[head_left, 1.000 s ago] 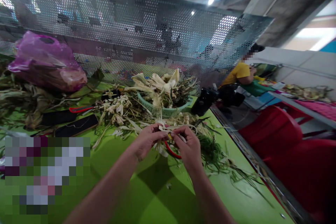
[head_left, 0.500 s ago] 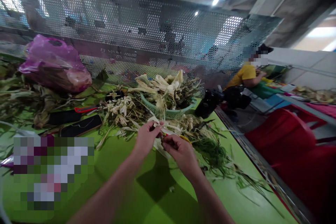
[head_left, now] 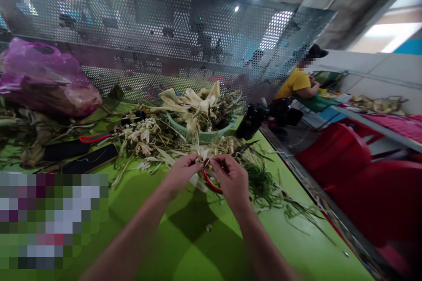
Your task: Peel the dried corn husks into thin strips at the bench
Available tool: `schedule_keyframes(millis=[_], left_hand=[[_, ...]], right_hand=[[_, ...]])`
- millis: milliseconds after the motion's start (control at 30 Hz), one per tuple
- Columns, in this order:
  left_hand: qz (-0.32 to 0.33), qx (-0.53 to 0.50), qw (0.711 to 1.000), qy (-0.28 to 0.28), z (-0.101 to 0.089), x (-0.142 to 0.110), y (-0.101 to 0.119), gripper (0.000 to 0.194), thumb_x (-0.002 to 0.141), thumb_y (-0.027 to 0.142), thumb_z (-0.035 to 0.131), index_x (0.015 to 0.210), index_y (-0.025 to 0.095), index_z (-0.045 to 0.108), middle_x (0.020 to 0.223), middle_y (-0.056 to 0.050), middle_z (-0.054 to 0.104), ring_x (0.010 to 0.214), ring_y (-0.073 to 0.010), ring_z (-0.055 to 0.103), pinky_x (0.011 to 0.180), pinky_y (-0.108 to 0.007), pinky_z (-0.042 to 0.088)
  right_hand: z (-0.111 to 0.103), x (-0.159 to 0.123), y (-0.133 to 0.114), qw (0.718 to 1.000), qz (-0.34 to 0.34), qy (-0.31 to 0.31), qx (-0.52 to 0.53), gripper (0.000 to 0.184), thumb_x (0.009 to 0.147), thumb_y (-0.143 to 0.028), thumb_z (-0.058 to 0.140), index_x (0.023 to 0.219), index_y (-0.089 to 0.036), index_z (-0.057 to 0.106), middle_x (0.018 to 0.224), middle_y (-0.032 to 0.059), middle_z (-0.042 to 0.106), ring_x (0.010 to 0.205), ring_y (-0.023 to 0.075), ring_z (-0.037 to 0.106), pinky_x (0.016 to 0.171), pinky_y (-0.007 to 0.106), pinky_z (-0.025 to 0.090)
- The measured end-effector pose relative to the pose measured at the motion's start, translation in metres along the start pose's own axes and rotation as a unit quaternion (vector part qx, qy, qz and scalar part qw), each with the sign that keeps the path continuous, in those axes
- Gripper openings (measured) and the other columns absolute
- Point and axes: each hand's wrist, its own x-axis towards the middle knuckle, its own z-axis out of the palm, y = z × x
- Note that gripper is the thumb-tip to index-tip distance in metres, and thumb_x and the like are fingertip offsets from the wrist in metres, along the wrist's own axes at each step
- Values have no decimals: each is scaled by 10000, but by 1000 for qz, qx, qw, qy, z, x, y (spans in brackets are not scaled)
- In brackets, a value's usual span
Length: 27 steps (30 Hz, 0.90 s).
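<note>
My left hand [head_left: 183, 172] and my right hand [head_left: 231, 178] meet above the green table [head_left: 138, 224], thumbs and forefingers pinched close together. Between the fingertips is a small piece of pale dried husk [head_left: 205, 154]; fingers cover most of it. A red curved loop [head_left: 211, 182], perhaps a scissors handle, shows just below the right fingers. Behind the hands stands a light-green plastic basket [head_left: 208, 136] heaped with dried husks [head_left: 201, 102]. Dried flower-like husk pieces [head_left: 145, 137] lie left of the basket.
Dark green strands [head_left: 263, 184] spread right of my hands. On the left lie two black flat objects [head_left: 90, 159], a red-handled tool [head_left: 94, 138] and a purple plastic bag [head_left: 49, 79]. Red chairs [head_left: 369, 184] stand beyond the right edge. A person in yellow [head_left: 295, 84] sits farther off.
My right hand has risen and its fingertips now meet the left ones at the husk. More of the red loop shows beneath. The whole view has shifted slightly rightward.
</note>
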Motion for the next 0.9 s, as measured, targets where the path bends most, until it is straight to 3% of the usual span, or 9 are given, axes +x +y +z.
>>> schedule_keyframes(millis=[200,433,567,733,800,900], left_hand=[[1,33,999,31,1,1,-2,212,699,341,666,739,135,635,610,22,556,579,-104,457,582,-218,350],[-14,-84,989,120,0,0,0,256,702,373,677,789,132,672,698,-16,635,599,-101,505,582,-210,374],[-32,-124,979,159,-2,1,-2,267,664,374,717,766,129,684,612,13,585,473,-49,388,467,-188,272],[-54,-188,967,160,-5,2,-2,304,615,349,753,824,136,696,675,-21,626,514,-72,468,491,-195,328],[-59,-189,968,156,-5,1,0,320,616,345,751,845,129,691,692,-33,633,524,-78,480,498,-198,342],[-46,-152,978,137,-3,2,1,290,647,328,722,851,125,681,699,-25,630,550,-81,488,526,-197,356]], right_hand=[[2,-1,0,1000,11,2,5,139,828,-323,589,828,-189,625,709,10,639,621,143,555,595,241,425],[10,-5,4,998,44,4,48,283,719,-337,709,897,-195,541,752,5,620,589,129,526,517,223,392],[18,-11,2,997,36,-40,53,206,737,-307,691,839,-190,556,744,7,608,631,140,537,573,239,412],[19,-10,-3,976,117,-139,119,269,823,-428,582,753,-168,585,628,2,584,554,130,518,511,232,387],[17,-7,-3,972,136,-130,140,295,842,-445,548,790,-162,613,667,16,612,558,129,518,497,230,381],[15,-3,-2,975,130,-65,169,273,814,-412,597,940,-174,643,788,29,661,619,140,551,531,235,411]])
